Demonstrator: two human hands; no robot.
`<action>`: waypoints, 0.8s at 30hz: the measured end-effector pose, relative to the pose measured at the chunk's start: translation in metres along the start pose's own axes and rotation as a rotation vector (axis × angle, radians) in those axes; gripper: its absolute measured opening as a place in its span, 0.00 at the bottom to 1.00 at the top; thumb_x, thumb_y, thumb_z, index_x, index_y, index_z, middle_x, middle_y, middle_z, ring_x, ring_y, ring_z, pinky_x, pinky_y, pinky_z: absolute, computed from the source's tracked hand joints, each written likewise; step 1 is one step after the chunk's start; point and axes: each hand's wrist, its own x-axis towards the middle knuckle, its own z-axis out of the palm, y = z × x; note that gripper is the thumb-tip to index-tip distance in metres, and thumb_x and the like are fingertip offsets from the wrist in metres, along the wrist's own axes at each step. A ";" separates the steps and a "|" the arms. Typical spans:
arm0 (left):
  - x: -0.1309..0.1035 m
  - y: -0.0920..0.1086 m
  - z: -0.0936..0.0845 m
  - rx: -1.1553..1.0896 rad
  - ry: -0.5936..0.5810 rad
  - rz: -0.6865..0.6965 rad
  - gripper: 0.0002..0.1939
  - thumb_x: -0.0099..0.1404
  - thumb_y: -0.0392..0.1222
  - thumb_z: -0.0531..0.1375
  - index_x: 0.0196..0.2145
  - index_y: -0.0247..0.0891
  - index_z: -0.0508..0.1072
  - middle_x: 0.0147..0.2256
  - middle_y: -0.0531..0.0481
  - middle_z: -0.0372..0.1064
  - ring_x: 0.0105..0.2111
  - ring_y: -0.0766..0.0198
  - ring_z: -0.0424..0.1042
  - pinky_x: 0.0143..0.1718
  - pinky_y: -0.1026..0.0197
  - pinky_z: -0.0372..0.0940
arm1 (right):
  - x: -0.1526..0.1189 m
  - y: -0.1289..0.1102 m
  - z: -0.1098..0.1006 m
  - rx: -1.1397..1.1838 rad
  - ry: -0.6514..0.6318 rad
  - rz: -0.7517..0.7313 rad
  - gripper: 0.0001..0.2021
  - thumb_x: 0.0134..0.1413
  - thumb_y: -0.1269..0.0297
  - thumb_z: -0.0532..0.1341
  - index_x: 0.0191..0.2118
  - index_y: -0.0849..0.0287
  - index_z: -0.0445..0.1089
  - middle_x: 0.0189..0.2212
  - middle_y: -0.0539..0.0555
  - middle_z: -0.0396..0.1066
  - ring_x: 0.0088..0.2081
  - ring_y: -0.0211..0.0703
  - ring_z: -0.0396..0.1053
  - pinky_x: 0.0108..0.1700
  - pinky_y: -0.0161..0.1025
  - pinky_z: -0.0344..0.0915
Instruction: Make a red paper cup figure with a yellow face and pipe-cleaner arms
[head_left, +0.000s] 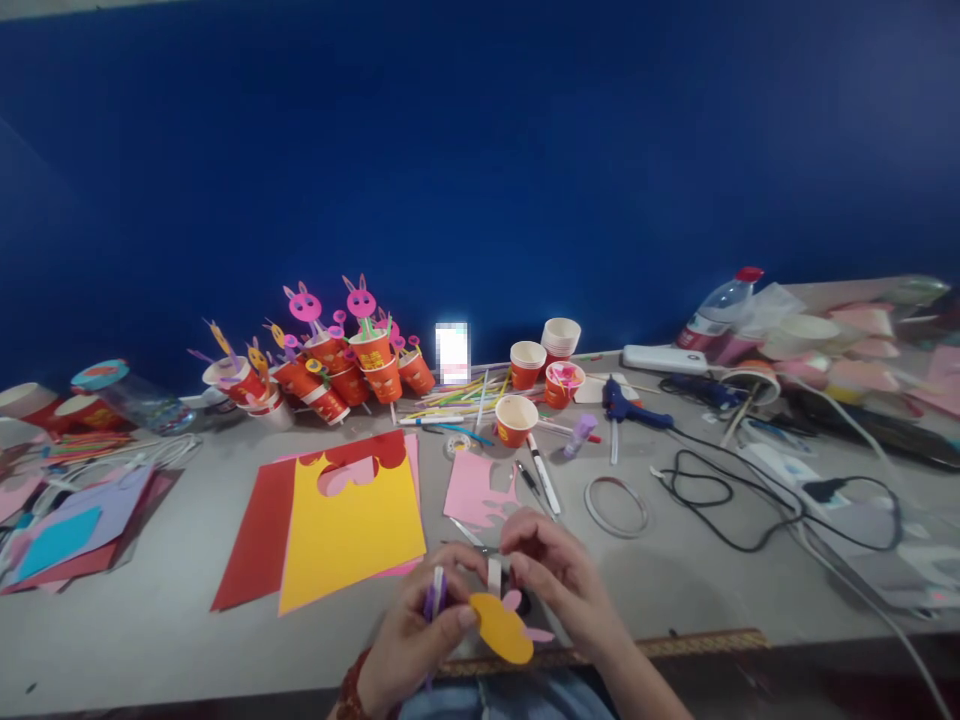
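Nearest, at 6 o'clock, holds a yellow oval [506,632] with pink ears [538,635] pinched in the left grip [424,628], a purple-and-white item [436,596] kept there too, and curls the right grip [561,582] just beyond the ears, beside a pale strip [494,576], cannot tell whether closed on anything. Farther out on the desk [172,620], shows yellow paper [352,540] over red paper [251,545] at 10 o'clock, then cut pink paper [471,485] at 12, a glue gun [632,408] at 1 and rabbit-topped cups [373,352] at 11.
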 end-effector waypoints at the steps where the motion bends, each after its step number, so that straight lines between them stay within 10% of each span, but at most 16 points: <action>1: 0.000 0.004 -0.002 0.101 -0.029 0.054 0.09 0.66 0.45 0.63 0.32 0.38 0.73 0.44 0.45 0.70 0.35 0.64 0.71 0.34 0.65 0.64 | 0.001 -0.002 -0.001 -0.001 -0.039 0.015 0.13 0.61 0.53 0.63 0.36 0.58 0.72 0.34 0.52 0.66 0.30 0.38 0.67 0.31 0.35 0.64; 14: 0.001 0.022 -0.003 0.383 -0.109 0.139 0.06 0.70 0.40 0.58 0.33 0.40 0.71 0.45 0.45 0.73 0.46 0.57 0.71 0.47 0.59 0.63 | 0.022 -0.011 -0.006 -0.167 -0.191 0.099 0.13 0.53 0.58 0.67 0.26 0.59 0.68 0.23 0.47 0.63 0.25 0.36 0.59 0.28 0.33 0.56; 20: 0.000 0.001 0.007 -0.016 0.244 -0.086 0.10 0.68 0.48 0.61 0.36 0.39 0.71 0.40 0.48 0.73 0.17 0.78 0.55 0.20 0.69 0.54 | 0.015 0.010 0.001 0.055 0.168 0.003 0.13 0.50 0.57 0.70 0.25 0.58 0.70 0.24 0.48 0.65 0.26 0.37 0.62 0.28 0.33 0.59; 24: 0.013 -0.006 0.015 -0.161 0.504 -0.122 0.15 0.64 0.50 0.66 0.42 0.37 0.73 0.22 0.59 0.61 0.16 0.77 0.48 0.17 0.72 0.47 | 0.010 0.018 0.007 0.156 0.440 -0.018 0.11 0.52 0.55 0.70 0.29 0.56 0.74 0.25 0.48 0.67 0.26 0.37 0.63 0.29 0.32 0.61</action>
